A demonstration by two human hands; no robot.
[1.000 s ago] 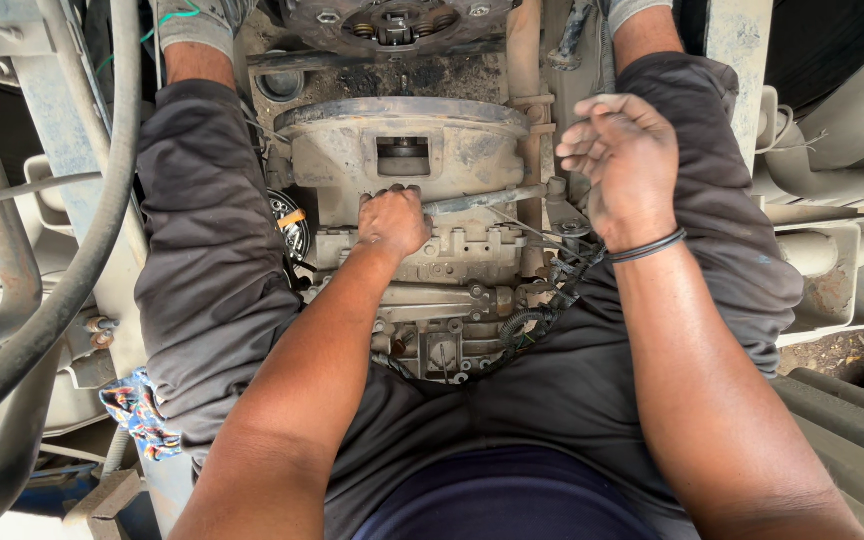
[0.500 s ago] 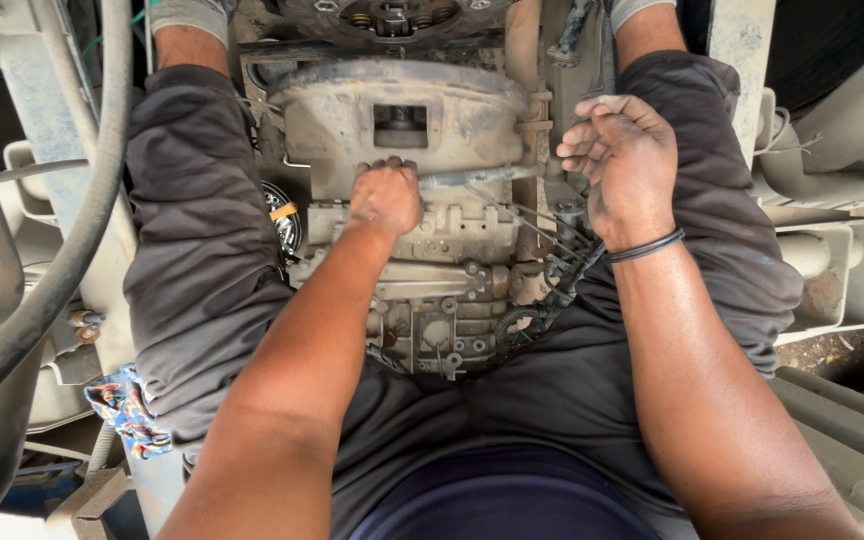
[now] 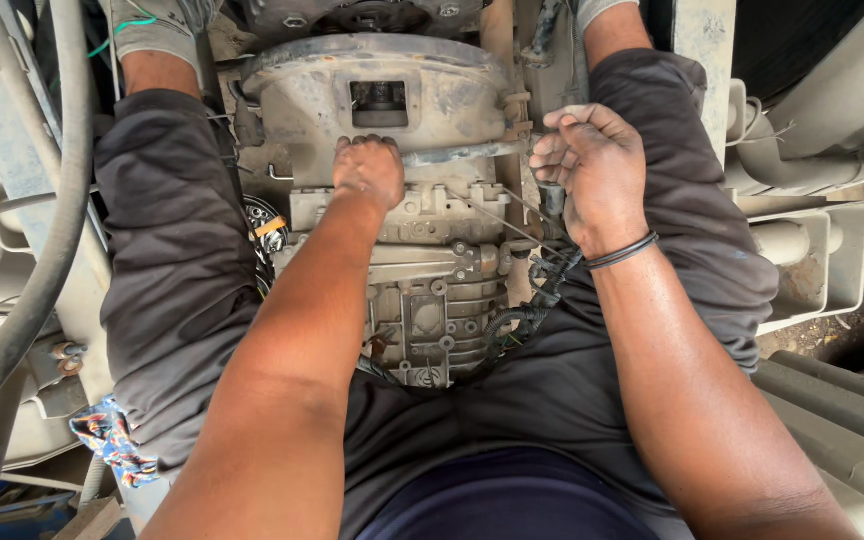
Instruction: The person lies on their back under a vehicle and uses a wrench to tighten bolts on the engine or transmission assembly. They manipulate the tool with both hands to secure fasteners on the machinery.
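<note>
I sit astride a grimy grey gearbox (image 3: 432,290) with its bell housing (image 3: 372,85) ahead of me. My left hand (image 3: 370,170) is a closed fist resting knuckles-up on the gearbox top, just behind the bell housing's square opening; whether anything is inside the fist is hidden. My right hand (image 3: 592,170), with a black band on the wrist, is curled at the gearbox's right side around a small dark cylindrical part (image 3: 552,197). A black corrugated cable (image 3: 522,310) runs down from under that hand. My legs in dark grey trousers (image 3: 167,260) flank the gearbox.
A thick grey hose (image 3: 47,260) curves down the left side. Pale chassis brackets and pipes (image 3: 812,250) stand on the right. A thin wire (image 3: 492,220) crosses the gearbox top. A patterned rag (image 3: 107,445) lies at lower left.
My left hand has slid forward along the gearbox top towards the bell housing. My right hand has stayed by the gearbox's right side, still curled.
</note>
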